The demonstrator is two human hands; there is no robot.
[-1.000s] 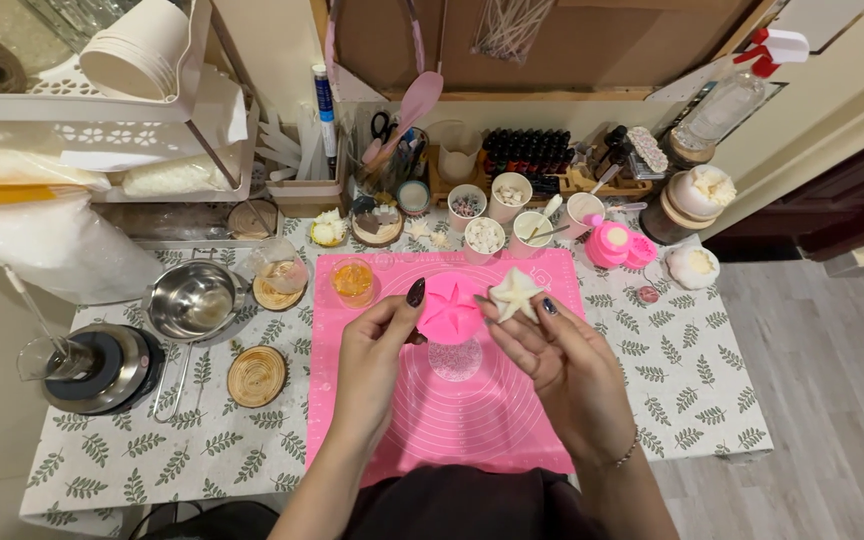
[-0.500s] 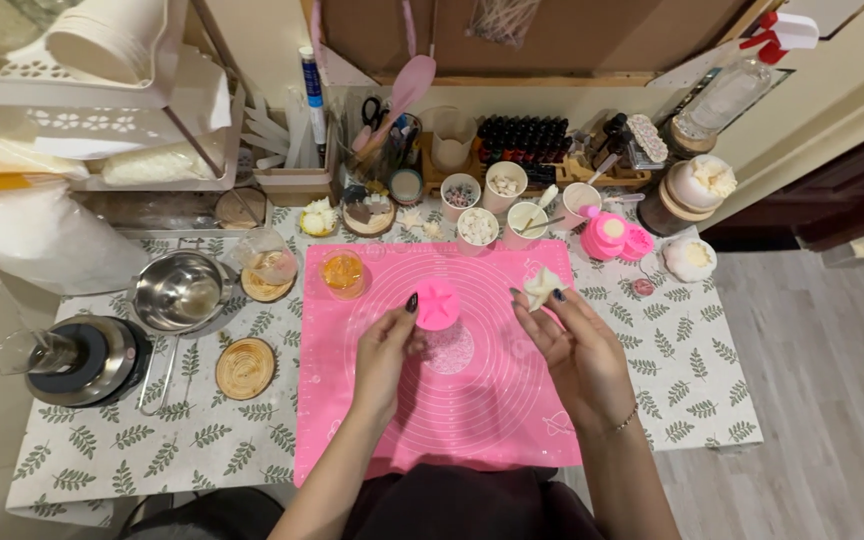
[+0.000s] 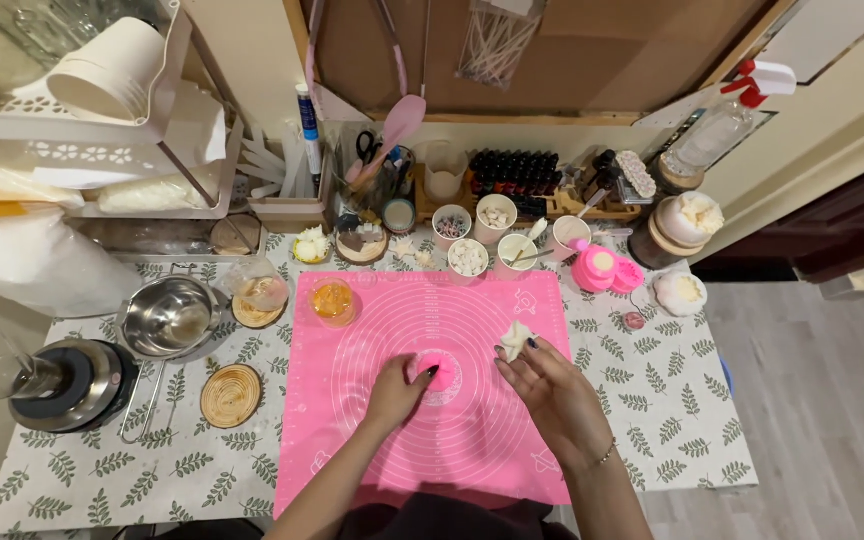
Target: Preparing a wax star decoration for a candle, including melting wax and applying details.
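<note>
Pink mould (image 3: 434,366) is sitting pretty much dead centre on the pink silicone mat (image 3: 392,310), right in the middle of the printed rings. Left hand (image 3: 399,390) is curled over it, fingers pinching its near side, so it's closed on the mould and pressing it down to the mat. Right hand (image 3: 550,392) is just off to the right, fingertips closed round a small off-white lump (image 3: 515,338) that's lifted a bit off the mat.

Progress-wise, my read is it's early-to-middle: the mould is down and steadied, the white piece is out in hand and apart from the mould, and nothing else is laid out on the mat except a small amber jar (image 3: 333,300) at its far left corner.

Room to move is decent. Most of the mat is bare around both hands. The back edge is the crowded bit: little white cups (image 3: 469,257), a pink round container (image 3: 602,268) and a wooden rack of dark bottles (image 3: 518,172) all sit close behind it. Left of the mat there's a steel bowl (image 3: 170,316) and a round woven coaster (image 3: 231,395) on the leaf-print desk (image 3: 672,400), well apart from the hands.
</note>
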